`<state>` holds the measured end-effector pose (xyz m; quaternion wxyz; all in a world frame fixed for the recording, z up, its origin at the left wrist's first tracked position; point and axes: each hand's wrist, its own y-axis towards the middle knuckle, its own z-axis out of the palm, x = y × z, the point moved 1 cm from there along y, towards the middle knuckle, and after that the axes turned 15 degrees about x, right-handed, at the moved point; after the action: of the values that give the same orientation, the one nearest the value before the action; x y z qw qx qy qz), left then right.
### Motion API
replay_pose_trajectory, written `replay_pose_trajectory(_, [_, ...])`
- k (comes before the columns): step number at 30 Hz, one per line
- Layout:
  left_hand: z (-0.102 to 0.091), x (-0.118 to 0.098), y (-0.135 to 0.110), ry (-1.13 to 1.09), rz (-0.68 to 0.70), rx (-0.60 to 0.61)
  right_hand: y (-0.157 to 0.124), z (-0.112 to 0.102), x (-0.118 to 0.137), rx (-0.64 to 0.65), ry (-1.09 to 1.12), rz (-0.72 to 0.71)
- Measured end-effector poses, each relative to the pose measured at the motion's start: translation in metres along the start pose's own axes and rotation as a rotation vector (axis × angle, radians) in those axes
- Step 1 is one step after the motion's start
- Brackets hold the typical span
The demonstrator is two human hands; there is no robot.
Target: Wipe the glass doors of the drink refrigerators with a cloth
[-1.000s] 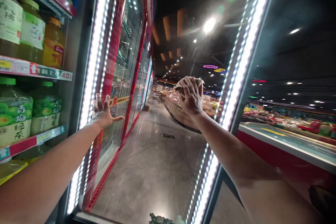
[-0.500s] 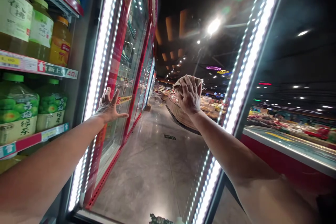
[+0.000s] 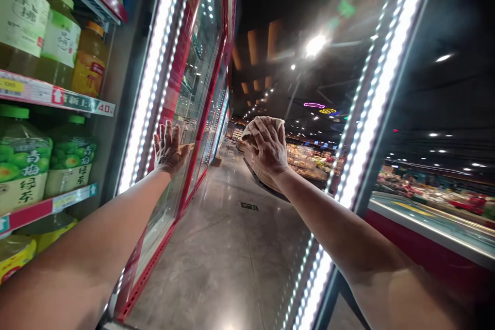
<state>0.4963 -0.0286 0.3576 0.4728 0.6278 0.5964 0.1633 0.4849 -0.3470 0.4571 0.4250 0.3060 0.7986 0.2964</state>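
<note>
My right hand (image 3: 271,148) is pressed over a beige cloth (image 3: 249,132), which lies bunched under the fingers against a clear glass door. To the left, my left hand (image 3: 170,149) has its palm turned to the same glass, fingers stretched upward and thumb out, holding nothing. Whether that palm touches the pane I cannot tell. Bright LED strips run down the door's two sides, the left strip (image 3: 157,69) near my left hand and the right strip (image 3: 381,87) beyond my right forearm. Both arms reach forward.
Shelves with bottled drinks stand close on the left, including a green-capped bottle (image 3: 71,157) and an orange-capped bottle (image 3: 89,59). Through the glass appear red-framed cooler doors (image 3: 211,98), a grey floor (image 3: 216,258) and a display counter. A chest freezer (image 3: 433,221) is at right.
My left hand has shifted right, its fingers now pointing up and closer together. My right hand has slid a little left with the cloth. The view has tilted slightly.
</note>
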Motion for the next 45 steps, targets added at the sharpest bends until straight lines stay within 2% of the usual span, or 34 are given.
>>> replay_pose_trajectory(4, [0.005, 0.0, -0.003, -0.011, 0.019, -0.043, 0.0, 0.0, 0.003, 0.163, -0.023, -0.275])
replay_pose_trajectory(5, [0.005, 0.0, -0.004, -0.017, 0.022, -0.048, 0.002, -0.002, 0.001, 0.182, -0.021, -0.305])
replay_pose_trajectory(6, [0.005, 0.0, -0.004, -0.021, 0.02, -0.051, 0.004, -0.003, 0.0, 0.175, -0.015, -0.29])
replay_pose_trajectory(10, [0.005, 0.001, -0.005, -0.014, 0.016, -0.055, 0.015, -0.004, 0.001, 0.0, 0.037, -0.014])
replay_pose_trajectory(11, [0.005, 0.001, -0.005, -0.011, 0.019, -0.057, 0.015, -0.002, 0.004, -0.02, 0.045, 0.016])
replay_pose_trajectory(13, [0.005, 0.0, -0.005, -0.01, 0.018, -0.053, 0.014, 0.004, 0.014, 0.002, 0.046, -0.018])
replay_pose_trajectory(17, [0.006, 0.001, -0.006, -0.04, -0.008, -0.038, 0.009, 0.009, 0.024, 0.139, 0.034, -0.22])
replay_pose_trajectory(19, [0.006, 0.001, -0.006, -0.056, 0.003, -0.043, 0.011, 0.007, 0.021, 0.131, 0.046, -0.194])
replay_pose_trajectory(22, [0.008, 0.002, -0.006, -0.051, 0.044, -0.064, 0.019, 0.005, 0.017, 0.007, 0.08, -0.01])
replay_pose_trajectory(24, [0.008, 0.003, -0.006, -0.035, 0.065, -0.08, 0.021, 0.008, 0.022, -0.035, 0.09, 0.052])
replay_pose_trajectory(25, [0.009, 0.003, -0.007, -0.026, 0.069, -0.087, 0.021, 0.011, 0.027, -0.019, 0.088, 0.031])
replay_pose_trajectory(29, [0.009, 0.004, -0.007, -0.008, 0.064, -0.103, 0.019, 0.021, 0.045, 0.179, 0.07, -0.254])
replay_pose_trajectory(30, [0.009, 0.004, -0.007, -0.005, 0.055, -0.101, 0.02, 0.021, 0.046, 0.196, 0.071, -0.279])
replay_pose_trajectory(31, [0.009, 0.004, -0.007, -0.001, 0.041, -0.095, 0.023, 0.02, 0.046, 0.184, 0.075, -0.26])
replay_pose_trajectory(34, [0.01, 0.004, -0.006, 0.008, -0.008, -0.068, 0.032, 0.016, 0.043, 0.062, 0.094, -0.079])
replay_pose_trajectory(36, [0.01, 0.004, -0.006, 0.01, -0.022, -0.064, 0.036, 0.017, 0.045, 0.026, 0.096, -0.026])
replay_pose_trajectory(38, [0.01, 0.004, -0.007, 0.007, -0.026, -0.066, 0.037, 0.02, 0.049, 0.05, 0.084, -0.076])
replay_pose_trajectory(42, [0.01, 0.004, -0.007, -0.021, -0.038, -0.055, 0.039, 0.021, 0.05, 0.15, 0.066, -0.277])
replay_pose_trajectory(43, [0.01, 0.004, -0.007, -0.024, -0.037, -0.056, 0.042, 0.02, 0.048, 0.141, 0.076, -0.266])
replay_pose_trajectory(45, [0.01, 0.004, -0.007, -0.016, -0.024, -0.07, 0.048, 0.017, 0.043, 0.069, 0.112, -0.15])
